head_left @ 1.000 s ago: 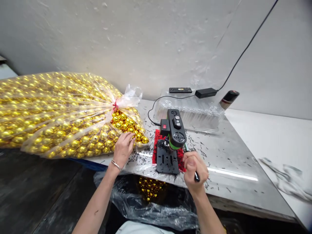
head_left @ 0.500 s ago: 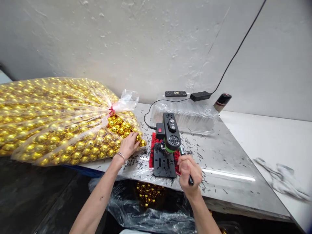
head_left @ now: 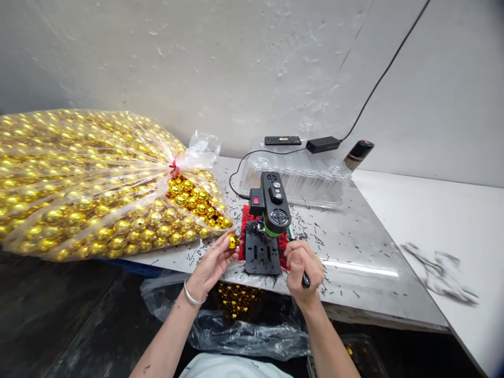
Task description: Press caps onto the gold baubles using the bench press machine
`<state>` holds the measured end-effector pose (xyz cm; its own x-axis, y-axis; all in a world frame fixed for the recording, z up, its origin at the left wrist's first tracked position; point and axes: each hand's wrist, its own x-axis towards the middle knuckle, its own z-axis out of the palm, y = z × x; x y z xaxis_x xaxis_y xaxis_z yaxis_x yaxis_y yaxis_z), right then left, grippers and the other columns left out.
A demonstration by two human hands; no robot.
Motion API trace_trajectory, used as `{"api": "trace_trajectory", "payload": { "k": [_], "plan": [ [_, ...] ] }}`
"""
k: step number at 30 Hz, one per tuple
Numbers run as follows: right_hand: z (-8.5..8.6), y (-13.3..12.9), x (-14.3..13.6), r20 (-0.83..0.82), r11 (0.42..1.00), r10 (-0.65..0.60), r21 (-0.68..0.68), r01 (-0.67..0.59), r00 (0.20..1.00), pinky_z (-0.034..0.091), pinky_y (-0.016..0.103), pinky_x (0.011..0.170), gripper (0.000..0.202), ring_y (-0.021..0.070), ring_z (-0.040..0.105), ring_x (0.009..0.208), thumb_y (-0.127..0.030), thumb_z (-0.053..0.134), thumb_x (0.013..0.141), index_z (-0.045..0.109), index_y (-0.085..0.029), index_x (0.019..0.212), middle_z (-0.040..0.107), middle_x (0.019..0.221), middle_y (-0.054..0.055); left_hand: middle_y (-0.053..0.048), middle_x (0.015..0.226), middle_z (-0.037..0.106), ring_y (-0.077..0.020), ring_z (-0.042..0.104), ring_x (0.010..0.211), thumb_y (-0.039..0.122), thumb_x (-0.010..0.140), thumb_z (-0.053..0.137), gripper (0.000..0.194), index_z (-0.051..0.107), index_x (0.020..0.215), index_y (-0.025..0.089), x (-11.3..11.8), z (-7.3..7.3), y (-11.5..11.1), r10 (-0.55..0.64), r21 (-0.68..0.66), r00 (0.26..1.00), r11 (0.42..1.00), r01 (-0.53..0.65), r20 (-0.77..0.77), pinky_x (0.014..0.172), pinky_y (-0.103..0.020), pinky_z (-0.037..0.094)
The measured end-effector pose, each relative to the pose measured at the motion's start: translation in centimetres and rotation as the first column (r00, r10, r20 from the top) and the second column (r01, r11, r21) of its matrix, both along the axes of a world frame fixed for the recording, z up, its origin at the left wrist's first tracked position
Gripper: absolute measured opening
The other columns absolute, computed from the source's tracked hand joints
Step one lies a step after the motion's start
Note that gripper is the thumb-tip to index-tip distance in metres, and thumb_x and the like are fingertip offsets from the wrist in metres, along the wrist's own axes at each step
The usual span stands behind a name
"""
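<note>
My left hand (head_left: 214, 262) pinches a shiny gold ball (head_left: 233, 241) in its fingertips, just left of a small black bench press (head_left: 276, 207). My right hand (head_left: 304, 270) is wrapped round the press's lever handle (head_left: 305, 280). The press has a red switch box (head_left: 256, 200) on its side and a slotted black base plate (head_left: 262, 257), set on a red mat (head_left: 244, 216). A large clear plastic bag (head_left: 98, 184) of gold balls lies at the left, tied with pink string. Through an opening near its tip, loose gold balls (head_left: 191, 195) show.
Clear plastic trays (head_left: 295, 181) stand behind the press, with a power adapter (head_left: 323, 144) and a black strip (head_left: 282, 140) on top. A spray can (head_left: 359, 155) leans nearby. Black bits litter the metal table (head_left: 378, 241). Below the edge hangs a plastic bag (head_left: 252, 328) containing gold balls. White gloves (head_left: 443, 275) lie right.
My left hand has drawn back from the bag's opening towards the press, now with a gold ball in its fingertips. My right hand keeps its grip on the lever. The view has shifted slightly.
</note>
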<state>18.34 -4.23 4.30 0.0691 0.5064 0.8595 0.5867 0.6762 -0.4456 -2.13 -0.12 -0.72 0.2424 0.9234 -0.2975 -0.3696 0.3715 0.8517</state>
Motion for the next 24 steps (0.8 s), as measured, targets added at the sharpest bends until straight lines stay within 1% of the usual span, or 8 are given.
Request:
{"api": "trace_trajectory", "payload": {
  "k": [3,6,9,13,15,18,20,24],
  "plan": [
    [0.1,-0.1,0.0,0.003,1.000,-0.011,-0.019,0.011,1.000,0.039,0.028,0.056,0.031,0.0130,0.052,0.064,-0.005,0.039,0.090,0.041,-0.021,0.065,0.049,0.062,0.000,-0.007,0.105,0.071,-0.0165,0.069,0.086,0.044,0.083,0.068,0.054,0.059,0.132,0.023,2.1,-1.1,0.0,-0.045,0.061,0.992,0.997,0.053,-0.121,0.075,-0.030,0.057],
    [0.1,-0.2,0.0,0.006,0.999,-0.024,-0.035,0.024,1.000,0.038,0.027,0.056,0.030,0.0131,0.051,0.063,-0.006,0.038,0.091,0.042,-0.021,0.065,0.049,0.061,-0.001,-0.009,0.107,0.071,-0.0185,0.068,0.090,0.038,0.079,0.071,0.052,0.061,0.125,0.016,4.3,-2.2,0.6,0.020,0.199,0.942,0.979,0.049,-0.334,0.078,-0.031,0.056],
    [0.2,-0.2,0.0,0.021,0.999,-0.018,-0.036,0.018,1.000,0.038,0.027,0.055,0.030,0.0134,0.051,0.063,-0.006,0.038,0.091,0.043,-0.021,0.066,0.049,0.060,-0.001,-0.010,0.099,0.073,-0.0208,0.068,0.088,0.032,0.080,0.069,0.042,0.065,0.116,0.013,5.8,-3.1,1.0,0.088,0.338,0.844,0.934,0.114,-0.529,0.083,-0.036,0.054],
    [0.1,-0.2,0.0,0.020,0.999,-0.004,-0.046,0.005,1.000,0.039,0.027,0.055,0.029,0.0136,0.051,0.063,-0.007,0.039,0.091,0.044,-0.021,0.067,0.049,0.061,0.000,-0.009,0.098,0.074,-0.0247,0.068,0.092,0.031,0.081,0.070,0.035,0.067,0.112,0.016,6.4,-3.6,1.0,0.220,0.489,0.644,0.829,0.272,-0.732,0.088,-0.041,0.052],
    [0.0,-0.2,0.0,0.006,0.999,0.002,-0.042,-0.001,1.000,0.038,0.027,0.055,0.027,0.0135,0.051,0.063,-0.007,0.039,0.091,0.045,-0.021,0.068,0.049,0.062,0.000,-0.010,0.103,0.073,-0.0258,0.067,0.097,0.031,0.082,0.069,0.032,0.068,0.112,0.018,6.5,-3.7,1.0,0.300,0.559,0.578,0.756,0.341,-0.759,0.091,-0.042,0.051],
    [-0.2,-0.2,0.0,-0.009,0.999,0.009,-0.040,-0.009,1.000,0.039,0.027,0.055,0.026,0.0138,0.051,0.063,-0.009,0.040,0.092,0.046,-0.021,0.069,0.050,0.063,0.000,-0.011,0.107,0.072,-0.0261,0.066,0.100,0.033,0.085,0.067,0.029,0.068,0.111,0.019,6.8,-4.0,1.0,0.371,0.622,0.539,0.665,0.414,-0.756,0.093,-0.044,0.050],
    [-0.2,-0.3,-0.1,-0.014,0.999,0.013,-0.050,-0.014,1.000,0.039,0.028,0.055,0.026,0.0140,0.051,0.063,-0.009,0.040,0.092,0.046,-0.021,0.069,0.051,0.064,0.001,-0.010,0.107,0.072,-0.0260,0.066,0.100,0.035,0.087,0.065,0.028,0.068,0.110,0.019,7.0,-4.3,0.9,0.404,0.648,0.536,0.639,0.414,-0.741,0.095,-0.045,0.049],
    [-0.6,-0.3,0.0,-0.017,0.999,0.020,-0.045,-0.020,1.000,0.039,0.028,0.057,0.027,0.0147,0.051,0.065,-0.010,0.038,0.093,0.045,-0.021,0.070,0.050,0.064,0.001,-0.010,0.107,0.071,-0.0254,0.065,0.100,0.037,0.089,0.062,0.029,0.068,0.111,0.019,7.3,-5.0,0.8,0.430,0.676,0.558,0.639,0.367,-0.709,0.095,-0.045,0.048]
  ]
}}
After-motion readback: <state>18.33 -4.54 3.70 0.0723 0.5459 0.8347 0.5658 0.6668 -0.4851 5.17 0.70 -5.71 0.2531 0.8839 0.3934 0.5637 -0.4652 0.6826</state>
